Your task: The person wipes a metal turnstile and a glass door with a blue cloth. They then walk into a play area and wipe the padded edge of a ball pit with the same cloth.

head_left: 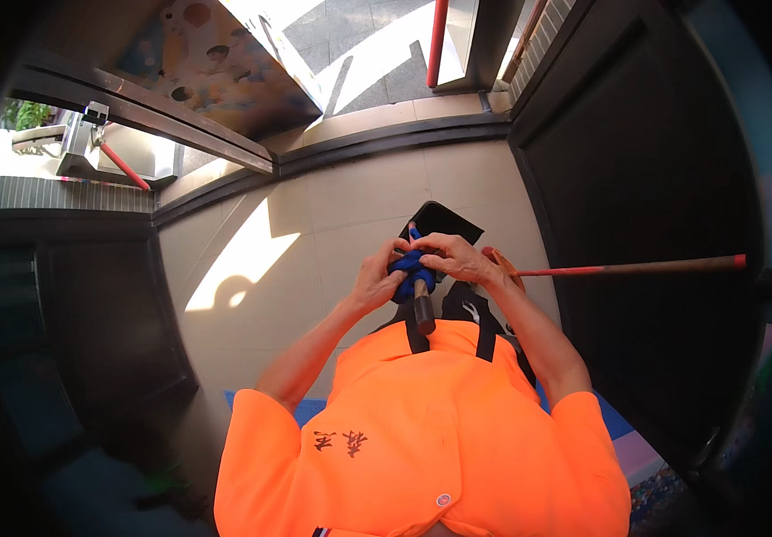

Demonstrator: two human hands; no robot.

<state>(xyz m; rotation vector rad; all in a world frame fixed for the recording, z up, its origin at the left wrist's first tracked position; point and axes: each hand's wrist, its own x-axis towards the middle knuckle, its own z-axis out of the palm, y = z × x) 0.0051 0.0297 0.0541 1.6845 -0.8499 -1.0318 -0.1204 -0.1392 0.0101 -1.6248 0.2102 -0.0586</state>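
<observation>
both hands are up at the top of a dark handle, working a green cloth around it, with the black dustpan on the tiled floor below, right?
Not quite: the cloth is blue, not green, as the head view shows. Both the left hand and right hand are at the dark handle, above the black dustpan on the tiled floor.

A bright orange short-sleeved shirt [422, 430] with small dark embroidered characters on the chest and a button near the collar; both forearms are bare below the sleeves, hands [377, 279] ungloved.
</observation>
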